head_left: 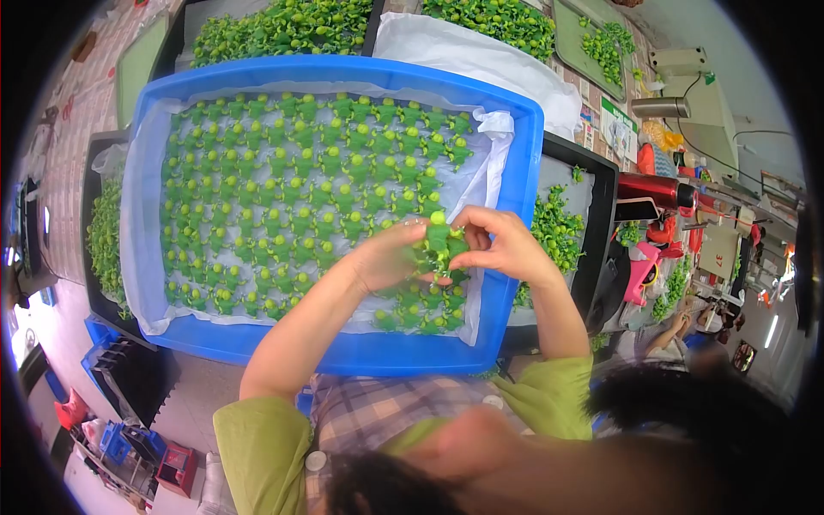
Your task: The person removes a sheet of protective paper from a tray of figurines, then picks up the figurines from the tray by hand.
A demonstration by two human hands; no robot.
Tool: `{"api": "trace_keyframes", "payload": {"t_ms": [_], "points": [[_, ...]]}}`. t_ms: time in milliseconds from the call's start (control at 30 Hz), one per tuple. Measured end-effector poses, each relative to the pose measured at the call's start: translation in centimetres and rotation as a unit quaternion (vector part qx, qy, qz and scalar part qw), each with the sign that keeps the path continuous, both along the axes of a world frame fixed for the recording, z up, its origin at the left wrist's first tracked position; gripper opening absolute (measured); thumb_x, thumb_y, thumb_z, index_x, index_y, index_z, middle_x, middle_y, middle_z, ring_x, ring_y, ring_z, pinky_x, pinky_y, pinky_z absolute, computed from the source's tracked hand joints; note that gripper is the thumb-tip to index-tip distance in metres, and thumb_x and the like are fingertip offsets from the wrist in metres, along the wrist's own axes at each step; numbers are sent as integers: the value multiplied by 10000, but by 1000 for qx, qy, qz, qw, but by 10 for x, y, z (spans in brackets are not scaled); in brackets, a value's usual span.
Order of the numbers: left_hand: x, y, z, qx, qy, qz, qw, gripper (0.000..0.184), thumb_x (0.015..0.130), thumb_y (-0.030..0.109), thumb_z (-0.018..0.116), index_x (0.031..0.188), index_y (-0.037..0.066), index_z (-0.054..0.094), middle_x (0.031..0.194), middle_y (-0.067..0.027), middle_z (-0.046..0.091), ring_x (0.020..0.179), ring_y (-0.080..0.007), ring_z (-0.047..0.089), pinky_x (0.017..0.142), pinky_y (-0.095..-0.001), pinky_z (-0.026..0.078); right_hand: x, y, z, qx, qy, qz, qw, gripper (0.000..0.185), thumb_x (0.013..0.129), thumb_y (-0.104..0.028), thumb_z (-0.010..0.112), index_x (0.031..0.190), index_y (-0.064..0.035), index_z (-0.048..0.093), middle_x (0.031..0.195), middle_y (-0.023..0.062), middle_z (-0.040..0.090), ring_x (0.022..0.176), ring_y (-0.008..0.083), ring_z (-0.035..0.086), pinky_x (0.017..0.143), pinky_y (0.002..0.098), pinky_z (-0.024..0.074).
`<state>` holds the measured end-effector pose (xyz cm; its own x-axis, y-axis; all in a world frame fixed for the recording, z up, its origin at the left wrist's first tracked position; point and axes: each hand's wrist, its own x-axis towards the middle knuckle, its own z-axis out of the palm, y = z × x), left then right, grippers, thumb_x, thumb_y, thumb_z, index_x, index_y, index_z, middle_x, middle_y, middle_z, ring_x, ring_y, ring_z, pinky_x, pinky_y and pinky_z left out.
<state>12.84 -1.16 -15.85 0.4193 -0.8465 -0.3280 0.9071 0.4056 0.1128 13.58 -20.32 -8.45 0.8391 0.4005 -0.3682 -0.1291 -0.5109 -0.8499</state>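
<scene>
A small green piece with a round yellow-green top (438,239) is held between my two hands, above the right part of a blue tray (343,69). My left hand (382,257) closes on its left side, slightly blurred. From the right, my right hand (508,247) pinches it between thumb and curled fingers. Whether more than one piece is in the hands is hard to tell. Beneath them, many similar green pieces (279,219) stand in rows on a white liner (493,154), which is bunched at the tray's right side.
Black trays hold heaps of green pieces at the right (556,227), left (105,240) and back (283,33). Right of them lie a red flask (644,189), a phone (636,209) and a pink object (640,273). Another person's arm (671,333) shows farther right. Black crates (129,373) stand lower left.
</scene>
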Motion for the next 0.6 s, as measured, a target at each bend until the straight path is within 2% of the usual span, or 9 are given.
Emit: {"api": "trace_keyframes", "payload": {"t_ms": [67, 200, 267, 300, 367, 400, 467, 500, 600], "points": [[1, 2, 0, 22, -18, -18, 999, 563, 739, 368, 597, 1171, 51, 425, 1167, -142, 466, 1022, -286, 496, 784, -522, 441, 2, 3, 2, -40, 40, 19, 998, 362, 583, -178, 754, 842, -52, 536, 617, -4, 439, 560, 84, 401, 497, 223, 323], [10, 10, 10, 24, 3, 22, 999, 546, 731, 404, 579, 1139, 62, 458, 1091, -142, 517, 941, -277, 537, 677, -452, 490, 8, 12, 12, -12, -72, 34, 997, 370, 622, -166, 728, 919, -59, 534, 613, -7, 417, 556, 72, 386, 498, 210, 308], [20, 28, 26, 3, -39, 29, 999, 561, 711, 437, 578, 1133, 80, 483, 1143, -97, 496, 996, -253, 500, 780, -412, 421, 18, 12, 15, 73, -45, -9, 996, 314, 693, -211, 669, 936, -67, 531, 617, 28, 458, 523, 133, 429, 493, 256, 352], [23, 38, 28, 4, -75, 68, 995, 521, 691, 450, 589, 1089, 120, 523, 1193, -120, 456, 1012, -286, 491, 718, -404, 450, 27, 12, 11, 90, -85, -43, 991, 239, 742, -180, 616, 949, -78, 550, 657, 30, 495, 534, 130, 452, 509, 251, 370], [27, 83, 27, -42, -68, 146, 986, 471, 682, 445, 597, 1047, 151, 545, 1239, -129, 397, 984, -296, 495, 633, -396, 481, 49, 18, 0, -15, -179, -32, 983, 163, 764, -166, 578, 903, -83, 570, 702, 44, 538, 568, 144, 498, 533, 266, 391], [25, 112, 29, 30, -88, 217, 972, 428, 674, 428, 614, 1013, 173, 555, 1275, -126, 339, 963, -287, 493, 569, -375, 499, 58, 21, -11, -72, -180, 21, 981, 123, 763, -158, 561, 861, -87, 582, 748, 60, 571, 631, 184, 547, 569, 301, 422], [29, 167, 40, -43, -60, 340, 938, 317, 720, 311, 617, 988, 153, 556, 1278, -111, 327, 1052, -259, 422, 622, -368, 505, 69, 38, -41, -55, -237, 115, 963, 124, 749, -148, 560, 857, -92, 577, 767, 72, 573, 702, 225, 557, 617, 344, 443], [31, 194, 51, -71, -70, 384, 918, 299, 745, 247, 591, 1015, 128, 541, 1265, -105, 346, 1085, -258, 394, 690, -392, 496, 71, 52, -43, -111, -235, 162, 952, 139, 735, -122, 558, 870, -94, 573, 801, 72, 557, 783, 246, 547, 660, 359, 445], [28, 300, 53, 27, -108, 543, 832, 369, 733, 188, 581, 1064, 51, 495, 1231, -151, 373, 1085, -286, 392, 783, -406, 459, 77, 83, -69, -154, -361, 170, 904, 170, 704, -93, 560, 873, -83, 563, 813, 76, 525, 825, 260, 524, 690, 362, 436]]}}
